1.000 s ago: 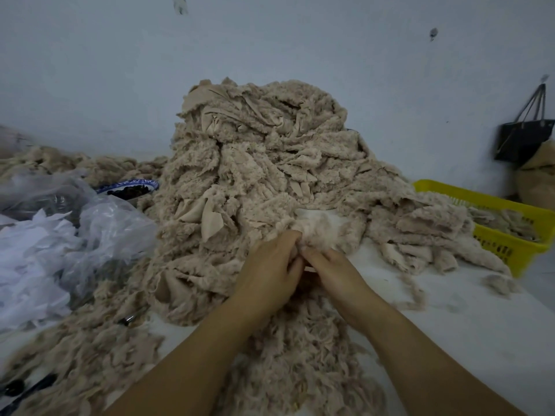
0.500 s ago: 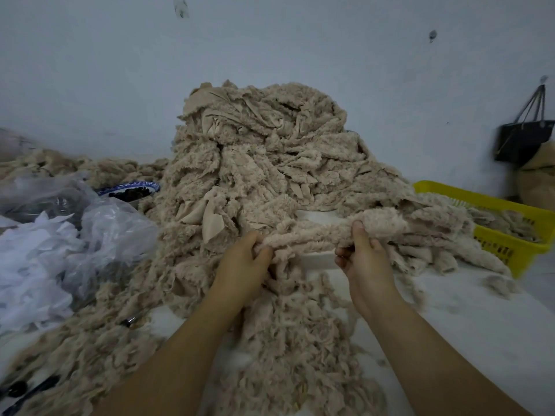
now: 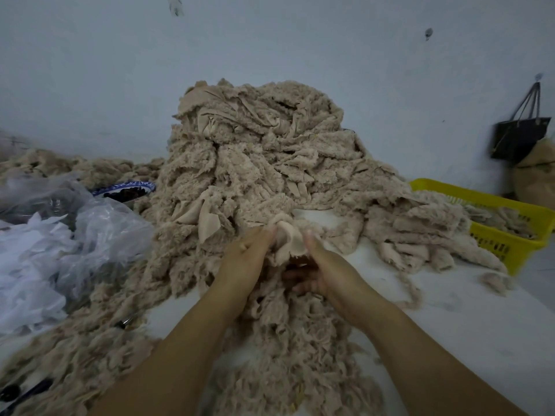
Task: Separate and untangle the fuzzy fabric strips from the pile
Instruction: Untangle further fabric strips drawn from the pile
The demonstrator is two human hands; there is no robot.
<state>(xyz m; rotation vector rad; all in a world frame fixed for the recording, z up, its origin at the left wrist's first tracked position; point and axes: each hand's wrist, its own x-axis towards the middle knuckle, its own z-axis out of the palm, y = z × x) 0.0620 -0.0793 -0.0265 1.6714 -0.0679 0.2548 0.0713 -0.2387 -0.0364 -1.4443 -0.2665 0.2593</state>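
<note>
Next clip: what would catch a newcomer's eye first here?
A tall heap of beige fuzzy fabric strips fills the centre of the white table, against the wall. Just in front, the left hand and right hand pinch one folded beige strip between them. A bright yellow plastic basket sits at the right.

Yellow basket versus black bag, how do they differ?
The yellow basket is bright, perforated and sits low beside the pile; the black bag is dark and hangs on the wall by its straps. The basket holds fuzzy strips; the bag's contents are hidden. Both are at the right.
</note>
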